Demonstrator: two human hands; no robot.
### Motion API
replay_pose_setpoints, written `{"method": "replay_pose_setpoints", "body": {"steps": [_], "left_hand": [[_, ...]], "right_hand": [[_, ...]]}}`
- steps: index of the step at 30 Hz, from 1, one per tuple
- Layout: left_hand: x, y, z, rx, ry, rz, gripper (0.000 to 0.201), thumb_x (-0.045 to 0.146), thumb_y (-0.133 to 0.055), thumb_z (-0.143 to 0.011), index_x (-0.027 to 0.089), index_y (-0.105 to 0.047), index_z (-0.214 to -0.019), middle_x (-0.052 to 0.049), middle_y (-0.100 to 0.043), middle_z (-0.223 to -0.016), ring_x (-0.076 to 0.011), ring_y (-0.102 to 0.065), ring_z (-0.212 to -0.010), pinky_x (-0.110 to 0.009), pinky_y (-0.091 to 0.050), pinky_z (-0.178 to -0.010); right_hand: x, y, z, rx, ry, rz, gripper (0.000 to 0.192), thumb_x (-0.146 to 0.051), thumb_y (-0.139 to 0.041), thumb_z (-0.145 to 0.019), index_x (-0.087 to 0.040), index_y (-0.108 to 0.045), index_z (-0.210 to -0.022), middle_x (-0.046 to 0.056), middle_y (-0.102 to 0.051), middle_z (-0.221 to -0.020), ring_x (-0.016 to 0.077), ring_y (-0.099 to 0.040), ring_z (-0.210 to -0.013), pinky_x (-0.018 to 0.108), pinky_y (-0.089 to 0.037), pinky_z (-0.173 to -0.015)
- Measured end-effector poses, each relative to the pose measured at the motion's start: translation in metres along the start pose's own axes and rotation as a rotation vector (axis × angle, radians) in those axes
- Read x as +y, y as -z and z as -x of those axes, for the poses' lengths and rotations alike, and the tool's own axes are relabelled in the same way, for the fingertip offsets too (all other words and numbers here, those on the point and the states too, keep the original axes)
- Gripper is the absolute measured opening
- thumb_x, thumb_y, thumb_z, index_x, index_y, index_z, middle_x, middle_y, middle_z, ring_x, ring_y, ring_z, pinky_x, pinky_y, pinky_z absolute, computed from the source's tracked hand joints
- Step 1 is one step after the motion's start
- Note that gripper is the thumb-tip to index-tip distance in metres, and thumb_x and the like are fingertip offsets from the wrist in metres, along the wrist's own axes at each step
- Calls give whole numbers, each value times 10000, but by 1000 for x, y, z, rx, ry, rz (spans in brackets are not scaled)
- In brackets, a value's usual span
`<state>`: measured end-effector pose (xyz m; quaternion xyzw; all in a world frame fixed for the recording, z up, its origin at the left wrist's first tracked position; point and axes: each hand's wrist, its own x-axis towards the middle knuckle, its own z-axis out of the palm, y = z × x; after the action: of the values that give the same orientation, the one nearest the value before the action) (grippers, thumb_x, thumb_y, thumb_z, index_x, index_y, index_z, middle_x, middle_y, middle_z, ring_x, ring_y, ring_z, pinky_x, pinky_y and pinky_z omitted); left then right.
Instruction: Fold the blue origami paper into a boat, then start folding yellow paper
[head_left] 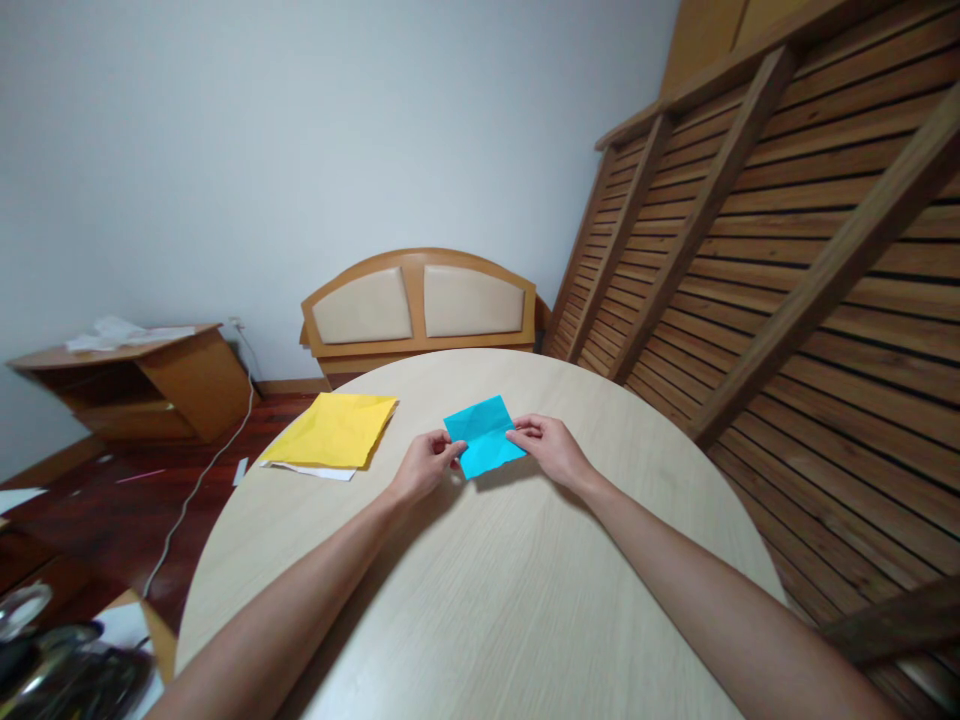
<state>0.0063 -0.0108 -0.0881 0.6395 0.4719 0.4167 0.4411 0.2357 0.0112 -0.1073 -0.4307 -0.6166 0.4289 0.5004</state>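
A small sheet of blue paper (pixel 487 437) is held up just above the table, tilted, with a faint crease across its middle and a shadow beneath. My left hand (pixel 425 465) pinches its left edge, thumb on top. On the opposite edge, my right hand (pixel 550 447) grips the sheet between thumb and fingers. The lower edge of the blue paper looks slightly uneven. To the left of my hands lies yellow paper (pixel 334 430), with white paper (pixel 319 471) sticking out from under it.
The round pale table (pixel 525 600) fills the foreground. Behind it stands a padded headboard (pixel 420 300). Wooden slats (pixel 750 250) lean along the right. A low cabinet (pixel 180 385) and a white cable (pixel 202 480) are at left, with cluttered items (pixel 75 660) at lower left.
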Motion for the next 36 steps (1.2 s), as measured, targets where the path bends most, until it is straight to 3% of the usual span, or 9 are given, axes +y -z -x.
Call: {"method": "replay_pose_setpoints", "body": {"steps": [6,15,21,24,30,33,36], "left_hand": [[4,-3,4,-94,39,-2,322,432,-754,-736,153,-599,-774,-36,-672,-626,-147,-593,-572,-249,-416,-558],[-1,-3,3,-87,51,-50,298,445,-690,-744,176,-570,-697,-11,-602,-594,-128,-509,-535,-249,-351,-524],[-14,0,-5,22,-83,-144,430,587,-577,-787,171,-591,-682,-7,-556,-616,-147,-484,-598,-265,-345,-572],[-17,1,-6,40,-122,-224,414,536,-521,-846,149,-640,-764,-15,-583,-658,-156,-496,-621,-268,-357,-588],[-13,-7,2,-70,-224,-374,364,420,-480,-904,136,-689,-809,-47,-650,-722,-178,-537,-674,-276,-382,-628],[-7,-11,8,-158,-255,-402,347,378,-465,-913,137,-711,-873,-59,-680,-770,-185,-567,-699,-277,-404,-652],[-3,-14,12,-195,-289,-452,312,341,-476,-904,148,-719,-882,-57,-691,-777,-183,-580,-694,-272,-411,-645]], "right_hand": [[2,2,-1,27,2,7,454,-483,-775,-684,-140,-665,-960,56,-705,-811,185,-649,-745,320,-500,-701],[-1,1,0,12,-20,-9,451,-481,-777,-683,-148,-646,-957,40,-705,-781,174,-648,-709,316,-498,-681],[-2,2,7,-142,-44,41,433,-452,-788,-692,-150,-597,-937,-12,-653,-659,156,-618,-638,292,-476,-628],[-5,3,8,-171,-34,73,430,-429,-778,-714,-151,-589,-984,11,-676,-739,167,-634,-699,300,-490,-655],[-13,3,7,12,85,183,510,-375,-780,-734,-158,-607,-1162,103,-683,-1047,178,-640,-853,317,-519,-743],[-17,0,10,-55,98,212,491,-378,-762,-755,-155,-640,-1175,100,-693,-1044,181,-639,-850,312,-515,-737],[-20,-4,14,-152,127,278,351,-382,-737,-778,-166,-712,-1054,71,-715,-965,194,-628,-849,317,-493,-754]]}}
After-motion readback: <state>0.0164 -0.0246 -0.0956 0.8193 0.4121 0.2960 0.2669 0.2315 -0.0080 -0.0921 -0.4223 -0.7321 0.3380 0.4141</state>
